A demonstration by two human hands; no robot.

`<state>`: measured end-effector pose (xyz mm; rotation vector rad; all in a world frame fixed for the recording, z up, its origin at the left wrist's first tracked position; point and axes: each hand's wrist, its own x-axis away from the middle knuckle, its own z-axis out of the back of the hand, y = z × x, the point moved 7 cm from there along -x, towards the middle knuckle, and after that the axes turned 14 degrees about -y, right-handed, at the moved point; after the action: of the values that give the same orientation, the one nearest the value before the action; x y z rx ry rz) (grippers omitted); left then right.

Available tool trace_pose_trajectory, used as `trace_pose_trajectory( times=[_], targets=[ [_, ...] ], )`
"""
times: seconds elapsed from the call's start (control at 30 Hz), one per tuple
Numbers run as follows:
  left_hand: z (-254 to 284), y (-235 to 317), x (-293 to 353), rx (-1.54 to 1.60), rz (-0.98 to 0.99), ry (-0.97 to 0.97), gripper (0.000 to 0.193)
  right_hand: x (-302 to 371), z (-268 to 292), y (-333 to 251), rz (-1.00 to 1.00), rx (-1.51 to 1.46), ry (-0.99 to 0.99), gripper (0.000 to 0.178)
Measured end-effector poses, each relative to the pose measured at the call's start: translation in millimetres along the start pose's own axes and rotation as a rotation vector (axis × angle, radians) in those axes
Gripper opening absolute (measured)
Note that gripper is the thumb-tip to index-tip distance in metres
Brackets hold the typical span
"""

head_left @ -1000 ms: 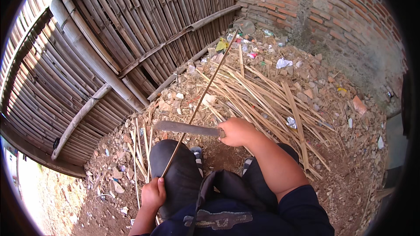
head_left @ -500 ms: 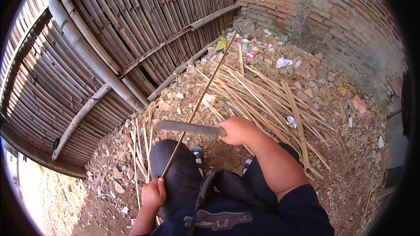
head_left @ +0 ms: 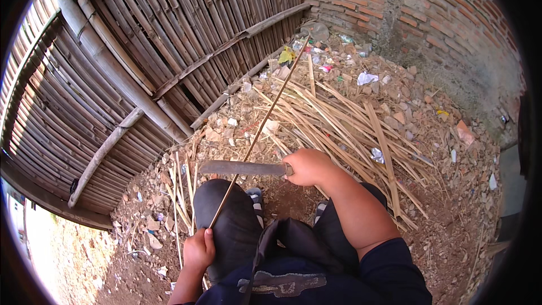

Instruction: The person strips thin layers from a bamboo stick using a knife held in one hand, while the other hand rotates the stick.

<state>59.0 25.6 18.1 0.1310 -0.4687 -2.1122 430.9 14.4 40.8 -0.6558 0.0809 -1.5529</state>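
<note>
My left hand, beside my left knee, is closed around the near end of a long thin bamboo strip. The strip slants up and away to the right, its far end above the rubble near the corner. In my right hand is the handle of a machete, its broad dark blade pointing left. The blade lies across the strip, over it, just above my left knee. Whether the edge bites into the strip cannot be made out.
Beyond my feet lies a heap of split bamboo strips, with a few more strips left of my knee. A bamboo fence stands left, a brick wall behind and right. Stones, a white scrap and other litter cover the ground.
Hardly anything differs. The machete and my right hand have shifted very slightly, with the blade still across the strip; my left hand keeps its grip in the same place.
</note>
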Motion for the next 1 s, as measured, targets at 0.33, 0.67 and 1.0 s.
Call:
trace_pose_trajectory(
  times=[0.33,0.67,1.0],
  targets=[
    [0,-1,-1,0.016,-0.034,0.017,0.04,-8,-5,0,-0.01,0.008,0.012,0.033],
    [-1,-1,-1,0.012,-0.041,0.02,0.04,-5,-2,1,0.006,0.007,0.023,0.033],
    [-2,-3,-1,0.014,-0.005,-0.004,0.041,-1,-2,-2,0.002,0.013,0.079,0.029]
  ],
)
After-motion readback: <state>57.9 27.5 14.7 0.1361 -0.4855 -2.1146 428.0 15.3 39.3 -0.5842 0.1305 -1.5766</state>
